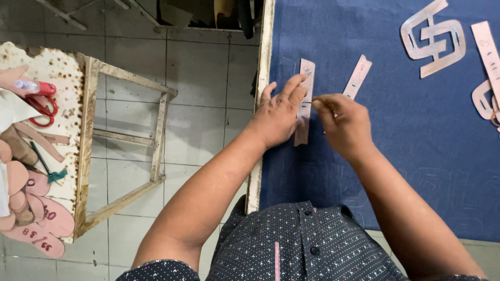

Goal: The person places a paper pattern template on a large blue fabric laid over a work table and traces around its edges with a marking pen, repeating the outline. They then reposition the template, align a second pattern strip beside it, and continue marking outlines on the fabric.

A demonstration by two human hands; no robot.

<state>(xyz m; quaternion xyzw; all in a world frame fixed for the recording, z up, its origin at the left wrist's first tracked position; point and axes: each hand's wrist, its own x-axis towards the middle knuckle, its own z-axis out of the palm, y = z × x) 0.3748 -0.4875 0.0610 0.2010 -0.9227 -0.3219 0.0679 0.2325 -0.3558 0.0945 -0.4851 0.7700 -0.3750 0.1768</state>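
Note:
A long narrow card template strip [306, 78] lies on a blue sheet of material [406, 140]. My left hand [278, 114] presses flat on the strip with its fingers spread, holding it down. My right hand [344, 124] is pinched shut on a thin marking tool whose tip meets the strip's right edge. A second narrow template strip [358, 77] lies just beyond my right hand.
Interlocking card templates [433, 37] and further strips [488, 54] lie at the blue sheet's top right. On the left stands a worn wooden table [86, 130] with red scissors [42, 106], pink sole-shaped patterns [39, 224] and a green-handled tool [49, 169]. Grey floor tiles lie between.

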